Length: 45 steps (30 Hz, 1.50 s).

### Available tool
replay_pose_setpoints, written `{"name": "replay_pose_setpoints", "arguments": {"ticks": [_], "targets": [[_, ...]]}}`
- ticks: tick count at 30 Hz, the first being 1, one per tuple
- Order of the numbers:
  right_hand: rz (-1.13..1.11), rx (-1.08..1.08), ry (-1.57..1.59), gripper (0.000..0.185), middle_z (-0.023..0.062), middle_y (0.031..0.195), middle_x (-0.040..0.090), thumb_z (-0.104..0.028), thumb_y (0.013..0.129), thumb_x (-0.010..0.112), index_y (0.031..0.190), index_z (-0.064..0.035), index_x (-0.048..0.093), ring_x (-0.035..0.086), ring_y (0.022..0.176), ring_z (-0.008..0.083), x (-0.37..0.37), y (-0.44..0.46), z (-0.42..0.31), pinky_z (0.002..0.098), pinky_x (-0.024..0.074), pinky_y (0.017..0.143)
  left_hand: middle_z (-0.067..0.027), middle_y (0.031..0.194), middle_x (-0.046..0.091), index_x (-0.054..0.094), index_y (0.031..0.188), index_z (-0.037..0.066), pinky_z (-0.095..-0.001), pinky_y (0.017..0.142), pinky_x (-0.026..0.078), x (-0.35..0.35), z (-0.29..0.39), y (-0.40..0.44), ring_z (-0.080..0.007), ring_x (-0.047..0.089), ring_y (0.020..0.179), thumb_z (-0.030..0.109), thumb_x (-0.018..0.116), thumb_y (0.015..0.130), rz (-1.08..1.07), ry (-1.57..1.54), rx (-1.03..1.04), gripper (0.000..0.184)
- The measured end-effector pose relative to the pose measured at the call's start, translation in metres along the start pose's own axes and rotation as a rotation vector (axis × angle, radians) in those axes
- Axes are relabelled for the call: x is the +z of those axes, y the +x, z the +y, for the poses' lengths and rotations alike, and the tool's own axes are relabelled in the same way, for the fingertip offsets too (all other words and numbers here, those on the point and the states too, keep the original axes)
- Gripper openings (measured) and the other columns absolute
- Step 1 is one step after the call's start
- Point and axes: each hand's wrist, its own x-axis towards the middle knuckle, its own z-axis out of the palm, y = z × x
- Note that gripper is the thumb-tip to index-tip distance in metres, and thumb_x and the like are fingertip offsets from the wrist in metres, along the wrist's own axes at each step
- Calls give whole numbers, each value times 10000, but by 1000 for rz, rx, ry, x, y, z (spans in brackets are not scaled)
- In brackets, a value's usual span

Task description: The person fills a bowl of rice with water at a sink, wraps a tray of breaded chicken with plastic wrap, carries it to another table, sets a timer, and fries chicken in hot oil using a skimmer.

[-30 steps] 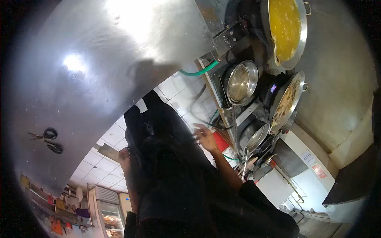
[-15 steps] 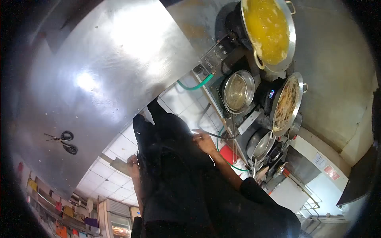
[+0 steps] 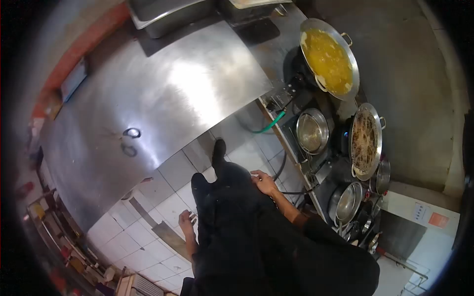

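My left hand (image 3: 186, 223) hangs beside my dark clothing, over the tiled floor. Its fingers are loosely bent and a little apart, with nothing visible in them. On the other side, my right hand (image 3: 265, 182) hangs near my thigh, fingers loose and partly stretched, also without anything visible in it. Neither hand touches the steel table (image 3: 163, 93) in front of me. A pair of scissors (image 3: 130, 140) with dark handles lies on that table, blurred.
Along the right stand a wok of bubbling yellow oil (image 3: 328, 61), a wok with browned food (image 3: 365, 140), a strainer over a pan (image 3: 312, 130) and another strainer (image 3: 348, 202). A green hose (image 3: 272, 123) hangs at the stove edge. A steel tray (image 3: 168, 12) sits at the far edge.
My view has shifted, bringing the steel tray and the table's far edge into sight. My left hand has swung slightly away from my body. The right hand stays beside my thigh.
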Motion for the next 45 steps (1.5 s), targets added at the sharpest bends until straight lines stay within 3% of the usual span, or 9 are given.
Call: {"name": "replay_pose_setpoints", "arguments": {"ticks": [7, 13, 15, 18, 25, 29, 39, 43, 45], "targets": [[-69, -173, -106, 384, 179, 978, 677, -324, 913, 588, 1226, -103, 606, 652, 938, 316, 49, -22, 0, 404, 497, 838, -84, 961, 641, 581, 1111, 45, -301, 640, 513, -85, -97, -34, -191, 646, 794, 289, 608, 938, 143, -113, -80, 300], [-80, -302, -239, 389, 148, 947, 707, -306, 933, 573, 1258, -95, 603, 673, 905, 272, 86, -34, 0, 368, 507, 827, -81, 807, 633, 627, 945, 22, -286, 593, 470, -167, -263, -7, -202, 614, 691, 382, 565, 950, -105, -266, 274, 366], [-86, -326, -258, 394, 150, 950, 707, -311, 929, 576, 1257, -94, 605, 673, 907, 273, 91, -37, -1, 369, 507, 829, -69, 659, 585, 600, 730, 23, -309, 544, 388, -170, -272, -9, -176, 541, 631, 508, 440, 972, -145, 115, 520, 565], [-105, -265, -237, 372, 200, 1037, 692, -319, 903, 594, 1209, -109, 621, 653, 996, 367, 88, -42, -10, 430, 504, 874, -62, 581, 538, 518, 601, 27, -342, 522, 317, -167, -276, -10, -164, 481, 592, 612, 324, 965, 65, 605, 295, 717], [-91, -321, -296, 387, 203, 994, 698, -316, 896, 599, 1214, -96, 622, 665, 956, 359, 82, -35, -14, 434, 508, 843, -101, 808, 642, 626, 948, -71, -330, 645, 488, -134, -225, 7, -210, 599, 740, 405, 551, 966, 168, 552, 355, 481], [-131, -306, -309, 439, 144, 907, 706, -263, 907, 557, 1292, -51, 570, 671, 795, 214, 80, -31, -18, 353, 522, 745, -156, 1030, 643, 532, 1189, -100, -381, 783, 550, -126, -200, 17, -259, 628, 965, 266, 611, 953, 61, 424, 387, 443], [-93, -327, -329, 432, 141, 875, 709, -264, 919, 561, 1285, -34, 563, 681, 725, 207, 75, -30, -27, 344, 533, 699, -102, 913, 681, 668, 993, -57, -297, 780, 521, -142, -247, 58, -169, 633, 850, 261, 625, 945, -88, -34, 216, 325], [-77, -415, -307, 419, 144, 874, 715, -295, 928, 557, 1244, -22, 593, 691, 740, 213, 90, -18, -25, 346, 534, 704, -86, 900, 684, 681, 948, -48, -289, 753, 516, -144, -262, 50, -150, 623, 812, 266, 625, 941, 153, -227, 478, 319], [19, -403, -208, 403, 138, 838, 718, -335, 932, 561, 1161, -16, 653, 691, 743, 211, 103, -19, -37, 344, 536, 705, -82, 878, 678, 671, 975, -45, -276, 727, 516, -155, -244, 35, -147, 626, 780, 271, 630, 937, 179, 289, 478, 321]]}}
